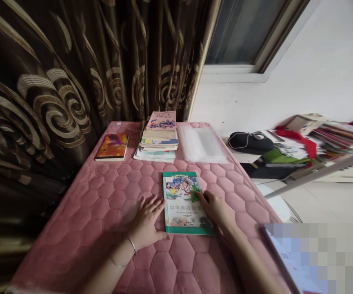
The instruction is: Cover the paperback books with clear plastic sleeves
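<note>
A paperback book [182, 218] with a green border and a painted cover lies flat on the pink quilted pad in front of me. My left hand [147, 218] rests on the pad along its left edge, fingers spread, fingertips and thumb at the book's side. At the right edge, my right hand [214, 207] is closed on the book, with a digit on the cover and the other fingers curled and partly hidden. Beyond stand a stack of books [159, 143], pink cover on top, and a pile of clear plastic sleeves [202, 145].
An orange and purple book [112, 147] lies at the pad's far left. A dark patterned curtain [72, 73] hangs along the left side. To the right, a cluttered shelf holds a black pouch [249, 141], papers and books. The pink pad [176, 261] covers the table-like surface.
</note>
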Motion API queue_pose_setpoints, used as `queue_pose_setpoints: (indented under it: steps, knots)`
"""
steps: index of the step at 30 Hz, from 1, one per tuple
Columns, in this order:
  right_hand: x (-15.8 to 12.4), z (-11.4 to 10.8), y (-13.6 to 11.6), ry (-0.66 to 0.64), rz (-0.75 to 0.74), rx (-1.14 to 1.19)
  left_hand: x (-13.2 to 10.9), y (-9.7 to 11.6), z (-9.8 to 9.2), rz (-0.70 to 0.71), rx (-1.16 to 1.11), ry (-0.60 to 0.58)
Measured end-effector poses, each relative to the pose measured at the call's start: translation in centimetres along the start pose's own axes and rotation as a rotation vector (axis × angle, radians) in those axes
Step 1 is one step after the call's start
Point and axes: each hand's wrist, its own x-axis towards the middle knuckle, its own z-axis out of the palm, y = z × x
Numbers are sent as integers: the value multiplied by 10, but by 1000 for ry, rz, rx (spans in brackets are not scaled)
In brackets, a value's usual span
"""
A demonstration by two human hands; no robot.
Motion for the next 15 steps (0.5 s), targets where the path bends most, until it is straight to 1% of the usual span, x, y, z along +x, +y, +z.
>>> queue_pose_setpoints:
  steps: [7, 10, 15]
  knots:
    - [-4, 2, -5, -1, 25, -88, -1, -1, 1, 6, -56, 8]
    - [-5, 1, -9, -8, 42, -114, -1, 0, 0, -3, -75, -9]
    - [-5, 4, -9, 10, 27, -159, -1, 0, -1, -7, -84, -5]
